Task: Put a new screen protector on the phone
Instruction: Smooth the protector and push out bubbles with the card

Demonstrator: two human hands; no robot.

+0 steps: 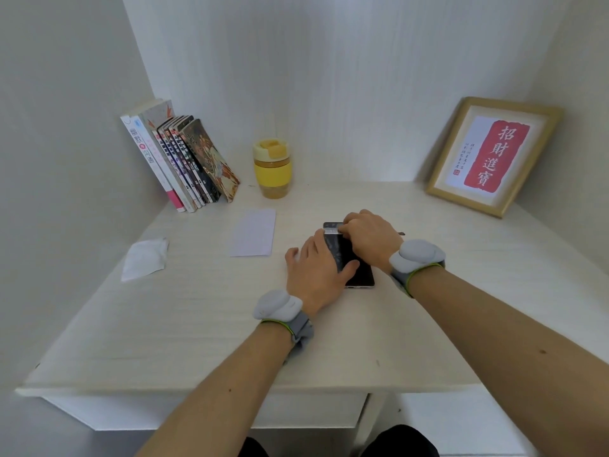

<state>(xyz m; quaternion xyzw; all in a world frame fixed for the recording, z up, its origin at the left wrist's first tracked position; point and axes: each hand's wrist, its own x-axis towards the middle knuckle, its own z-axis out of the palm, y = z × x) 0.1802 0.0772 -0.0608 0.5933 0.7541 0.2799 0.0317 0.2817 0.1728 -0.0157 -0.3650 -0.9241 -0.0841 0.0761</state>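
Observation:
A dark phone [360, 272] lies flat on the white desk [197, 324], screen up, right of centre. My left hand [314, 270] lies on the phone's left edge, thumb across its lower screen, fingers flat. My right hand [370, 234] is curled over the phone's far end and pinches a small white striped tab [332, 231] there. A white rectangular sleeve [253, 232] lies left of the phone. A torn white wipe packet [143, 258] lies further left.
Several books [179, 159] lean against the left wall at the back. A yellow lidded cup [272, 168] stands behind the sleeve. A framed red calligraphy picture [491, 156] leans at the back right. The desk's front edge runs near my forearms.

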